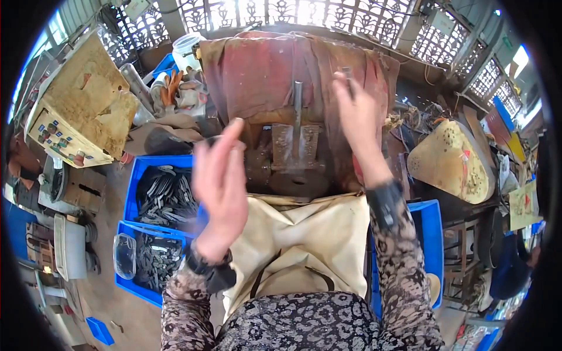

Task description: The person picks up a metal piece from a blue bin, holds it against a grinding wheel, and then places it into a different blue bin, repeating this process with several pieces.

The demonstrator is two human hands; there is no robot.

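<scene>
Bright lattice windows (374, 23) line the far side of a cluttered workshop, whose edges bend away and are cut off by the dark round rim of the view. Stained reddish cloth (252, 76) drapes over the machine ahead, hiding most of its body; below it, a metal rod (297, 111) stands upright before a worn metal block (285, 146), and the recess around them is too dim to make out clearly.

Left of the person, dark strips (167, 196) lie heaped in a blue crate (132, 187), partly covered by the left hand (219, 181) and its forearm. Another blue crate (140, 292), nearer the body, holds more dark pieces. At the right, a third crate (433, 234) is largely hidden behind the right forearm and the pale apron (345, 245).

Both hands are raised, well apart, with the rod between them. Motion blurs the left; its fingers are extended upward, close together, and I cannot tell whether it grips anything. The right hand (358, 114) reaches higher, before the cloth, wrist fairly straight, thumb and fingers bent toward each other. Something small and dark shows at its fingertips, but whether it is pinched there cannot be told.
</scene>
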